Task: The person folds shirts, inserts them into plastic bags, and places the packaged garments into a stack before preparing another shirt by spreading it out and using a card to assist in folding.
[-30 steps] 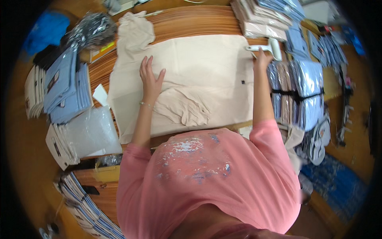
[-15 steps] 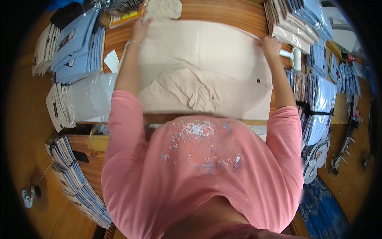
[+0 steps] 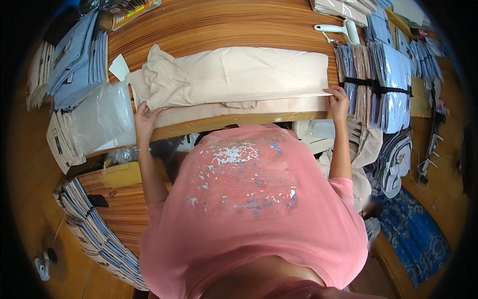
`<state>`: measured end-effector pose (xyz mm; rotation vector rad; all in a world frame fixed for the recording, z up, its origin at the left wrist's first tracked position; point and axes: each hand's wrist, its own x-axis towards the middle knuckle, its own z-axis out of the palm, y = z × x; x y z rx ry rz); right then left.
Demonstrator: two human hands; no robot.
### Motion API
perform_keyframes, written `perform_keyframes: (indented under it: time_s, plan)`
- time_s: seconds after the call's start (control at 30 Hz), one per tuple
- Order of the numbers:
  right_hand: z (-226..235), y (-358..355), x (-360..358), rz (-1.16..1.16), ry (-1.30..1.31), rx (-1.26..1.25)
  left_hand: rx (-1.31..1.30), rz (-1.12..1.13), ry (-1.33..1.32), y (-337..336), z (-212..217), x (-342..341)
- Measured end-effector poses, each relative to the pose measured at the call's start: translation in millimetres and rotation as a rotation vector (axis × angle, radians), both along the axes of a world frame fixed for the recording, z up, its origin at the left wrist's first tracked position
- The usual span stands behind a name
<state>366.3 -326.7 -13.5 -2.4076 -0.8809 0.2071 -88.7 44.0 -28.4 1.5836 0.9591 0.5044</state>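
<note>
A beige garment (image 3: 259, 74) lies across the wooden table, folded over into a long band with its free edge toward me. A crumpled part (image 3: 167, 74) of it bunches on top at the left end. Along the near edge, a flat lower layer (image 3: 289, 105) shows beneath the fold. My left hand (image 3: 146, 122) grips the near left corner with thumb and fingers. At the right end, my right hand (image 3: 338, 103) pinches the folded edge between thumb and forefinger.
Bagged blue and beige packs (image 3: 381, 84) stand strapped together at the right, with a white lint roller (image 3: 343, 31) beyond them. More blue packs (image 3: 82, 60) and clear plastic bags (image 3: 102, 117) lie at the left. Several bundled packs (image 3: 94, 234) line the lower left.
Both hands have come from the garment's far corners to its near side. The far part is folded toward me, and the crumpled part now lies at the left.
</note>
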Motion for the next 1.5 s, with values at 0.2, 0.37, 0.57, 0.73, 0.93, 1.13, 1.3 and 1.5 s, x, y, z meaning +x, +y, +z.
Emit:
perform_keyframes:
  time_s: [0.2, 0.37, 0.57, 0.73, 0.93, 1.13, 1.3, 1.5]
  plan:
    - [24.8, -17.5, -13.0, 0.058, -0.153, -0.204, 0.064, -0.011, 0.100, -13.2, -9.8, -27.0]
    - [30.1, 36.7, -37.7, 0.241, -0.253, -0.434, 0.122, -0.054, 0.221, -30.0, -9.6, -26.7]
    - [34.8, 274.1, -148.0, 0.952, -0.351, 0.072, 0.190, -0.152, 0.334, -37.8, -16.0, -47.8]
    - [-34.7, 422.1, -208.5, 1.091, -0.561, 0.200, 0.515, -0.363, 0.421, -31.0, -15.3, -41.6]
    - [4.7, 422.9, -234.8, 1.304, -0.506, -0.337, 0.567, 0.018, 0.116, 15.6, 10.4, -38.4]
    - [91.0, 279.0, -277.6, 1.471, 0.655, -0.112, -0.286, -0.467, -0.058, 80.5, 33.5, 42.9]
    - [140.7, 232.6, -249.1, 1.062, 0.847, 0.068, -0.330, -1.059, 0.553, 80.4, -22.7, 71.4]
    - [28.7, 168.7, -130.5, 0.427, 0.634, 0.258, -0.202, -0.759, 0.733, 95.4, 34.0, 55.1]
